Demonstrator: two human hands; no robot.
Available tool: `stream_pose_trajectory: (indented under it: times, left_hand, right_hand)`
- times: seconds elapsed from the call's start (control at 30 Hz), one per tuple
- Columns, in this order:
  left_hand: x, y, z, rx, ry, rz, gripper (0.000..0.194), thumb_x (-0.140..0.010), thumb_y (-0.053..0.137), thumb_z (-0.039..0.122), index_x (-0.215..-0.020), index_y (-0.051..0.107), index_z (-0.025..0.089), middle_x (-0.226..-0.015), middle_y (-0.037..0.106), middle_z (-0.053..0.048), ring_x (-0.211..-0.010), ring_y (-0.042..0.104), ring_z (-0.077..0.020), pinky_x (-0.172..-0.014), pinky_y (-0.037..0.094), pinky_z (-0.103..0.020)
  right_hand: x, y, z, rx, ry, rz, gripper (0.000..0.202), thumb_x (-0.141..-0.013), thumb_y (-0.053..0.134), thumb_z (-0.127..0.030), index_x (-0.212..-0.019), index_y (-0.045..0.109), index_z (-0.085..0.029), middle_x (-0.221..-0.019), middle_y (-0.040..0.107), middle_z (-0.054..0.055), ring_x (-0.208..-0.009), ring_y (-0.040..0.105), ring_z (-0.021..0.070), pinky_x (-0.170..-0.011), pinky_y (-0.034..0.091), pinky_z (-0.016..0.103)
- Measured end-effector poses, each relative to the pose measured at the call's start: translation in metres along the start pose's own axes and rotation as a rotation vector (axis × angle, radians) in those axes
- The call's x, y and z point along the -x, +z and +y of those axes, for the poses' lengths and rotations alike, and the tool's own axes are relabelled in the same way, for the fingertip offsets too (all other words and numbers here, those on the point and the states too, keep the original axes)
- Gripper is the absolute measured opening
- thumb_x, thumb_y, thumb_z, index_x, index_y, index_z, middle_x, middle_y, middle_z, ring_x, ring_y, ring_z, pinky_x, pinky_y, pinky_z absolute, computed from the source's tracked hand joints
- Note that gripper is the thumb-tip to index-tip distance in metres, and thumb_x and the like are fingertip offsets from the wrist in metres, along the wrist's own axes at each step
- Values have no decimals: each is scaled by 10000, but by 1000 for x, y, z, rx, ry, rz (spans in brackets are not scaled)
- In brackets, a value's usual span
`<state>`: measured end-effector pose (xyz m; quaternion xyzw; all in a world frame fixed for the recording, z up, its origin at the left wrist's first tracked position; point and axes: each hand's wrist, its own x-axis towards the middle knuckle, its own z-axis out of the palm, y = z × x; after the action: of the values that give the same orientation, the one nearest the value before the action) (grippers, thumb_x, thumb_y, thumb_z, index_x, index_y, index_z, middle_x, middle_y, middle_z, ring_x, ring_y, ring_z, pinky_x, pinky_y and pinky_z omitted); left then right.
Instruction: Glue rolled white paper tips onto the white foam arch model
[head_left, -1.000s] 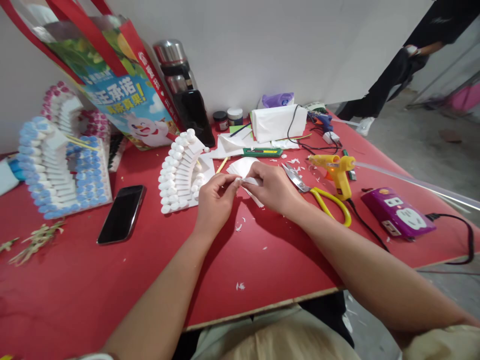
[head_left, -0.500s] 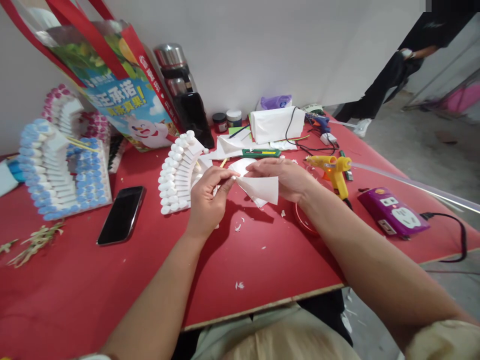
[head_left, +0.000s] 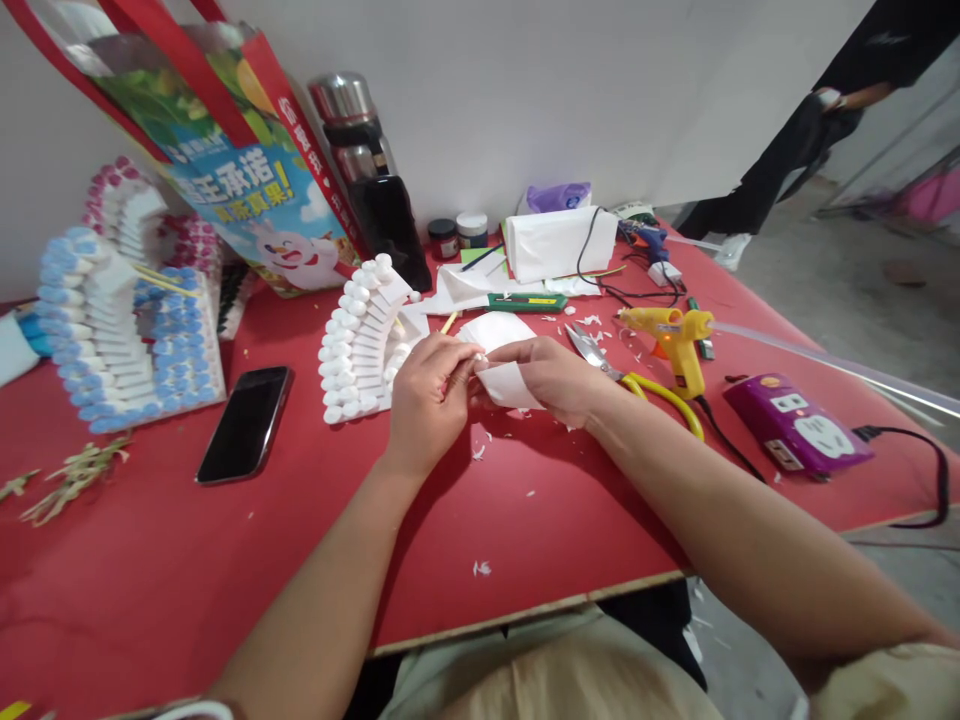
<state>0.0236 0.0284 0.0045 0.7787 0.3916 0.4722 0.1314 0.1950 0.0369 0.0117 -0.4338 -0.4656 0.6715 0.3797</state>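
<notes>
Both my hands meet over the red table around a small piece of white paper (head_left: 513,386). My left hand (head_left: 429,400) is closed, its thumb and forefinger pinching the paper's gathered corner. Fingers of my right hand (head_left: 559,380) close on the same paper near that corner, and its free end spreads below them. Just left of my left hand stands a fan-shaped piece (head_left: 356,345) edged with white rounded tips. Beyond the hands lie another white paper sheet (head_left: 495,328) and a green utility knife (head_left: 529,303). Scissors with yellow handles (head_left: 660,390) rest beside my right wrist.
A yellow glue gun (head_left: 671,340) and a purple power socket (head_left: 799,425) sit at right. On the left are a phone (head_left: 244,425), a blue-and-white fan piece (head_left: 127,340) and a shopping bag (head_left: 262,190). A metal flask (head_left: 349,120) stands behind. Another person (head_left: 810,130) is at far right.
My right hand has moved left to my left hand and now grips the paper. The paper's loose end looks shorter. The yellow-handled scissors have come into fuller view.
</notes>
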Motion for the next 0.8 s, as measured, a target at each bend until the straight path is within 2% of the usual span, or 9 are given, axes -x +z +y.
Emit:
stream_pose_trajectory:
  times: [0.07, 0.13, 0.23, 0.33, 0.47, 0.63, 0.7, 0.8]
  left_hand:
    - [0, 0, 1, 21, -23, -6, 128, -947, 615, 141, -970, 732, 187, -936, 687, -54, -893, 644, -176, -814, 502, -308]
    - [0, 1, 3, 53, -51, -2, 124, -944, 625, 150, -959, 739, 196, -928, 686, -43, -883, 644, -165, -813, 498, -293]
    - [-1, 2, 4, 117, -107, 9, 114, -935, 641, 165, -948, 750, 196, -927, 691, -38, -895, 641, -162, -817, 491, -284]
    - [-1, 1, 4, 241, -262, 20, 102, -919, 667, 196, -948, 766, 193, -927, 694, -35, -872, 629, -159, -808, 486, -281]
    - [-2, 0, -1, 460, -530, 81, 103, -880, 714, 243, -934, 784, 190, -815, 676, -14, -726, 583, -125, -734, 477, -259]
    - [-3, 2, -12, 723, -680, 173, 168, -787, 797, 270, -926, 794, 175, -727, 663, -9, -673, 569, -111, -705, 461, -247]
    - [-4, 4, -14, 818, -728, 201, 190, -738, 826, 264, -896, 793, 165, -722, 664, -11, -650, 562, -103, -686, 456, -242]
    - [-5, 4, -14, 865, -756, 218, 190, -711, 841, 250, -872, 792, 162, -717, 661, -10, -634, 555, -94, -670, 453, -235]
  right_hand:
    - [1, 1, 1, 13, 2, -5, 304, -609, 910, -411, -691, 731, -179, -686, 716, 54, -596, 631, 159, -578, 510, 288]
    - [2, 1, 0, 29, -27, -20, 255, -693, 849, -379, -724, 706, -170, -695, 696, 36, -625, 626, 145, -585, 482, 262]
    - [5, 2, -3, 212, -110, -31, 202, -837, 695, -319, -725, 613, -173, -602, 563, -25, -530, 468, 89, -501, 347, 233]
    - [7, 1, -5, 418, -214, -64, 179, -880, 598, -235, -730, 511, -191, -591, 421, -66, -526, 342, 79, -487, 261, 239]
    - [6, -1, -7, 482, -209, -95, 78, -860, 604, -240, -890, 567, -178, -703, 482, -51, -590, 430, 97, -515, 324, 236]
    - [7, -2, -11, 431, -204, -37, 295, -812, 731, -352, -1018, 645, -158, -786, 588, -18, -656, 525, 125, -581, 403, 257]
    - [9, -4, -13, 388, -211, -81, 324, -838, 725, -397, -1054, 654, -166, -768, 578, -23, -621, 509, 118, -564, 400, 258]
    - [10, -9, -15, 407, -240, -215, 309, -887, 692, -426, -1047, 668, -163, -755, 565, -23, -598, 487, 109, -547, 391, 259]
